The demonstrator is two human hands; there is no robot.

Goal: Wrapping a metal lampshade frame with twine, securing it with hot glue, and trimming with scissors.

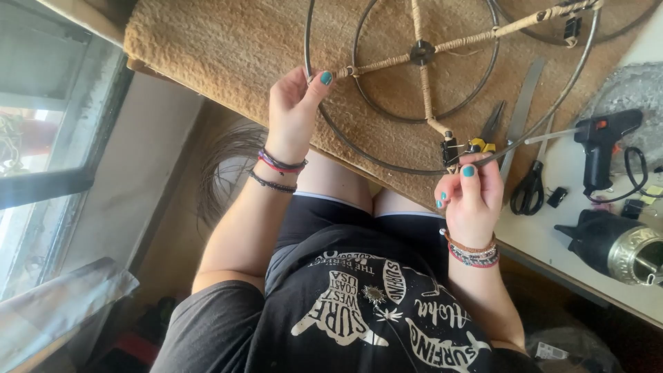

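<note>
Two hands on one wire frame [387,148], a pair of nested metal rings joined by cord-wrapped spokes, lying on a tan mat [228,41] at the table edge and overhanging the lap; left hand [293,110] pinched thumb-to-fingers on the outer ring beside a wrapped spoke end; right hand [473,197] closed on the ring's near rim, fingers curled together just below a black clip [450,150].

Nearby: pliers [487,135] with yellow handles touching the frame by the clip; scissors [530,186] and glue gun [601,141] on the white table [545,238], apart from the hands; glue gun cord [632,176] looping beside it.

Risks, as judged: frame rests half off the edge, so a loosened grip could tip it into the lap; clip may spring off under twisting, letting the wrapping slacken; pliers could be dragged off by the ring; glue gun tip, possibly hot, points toward the right hand.
</note>
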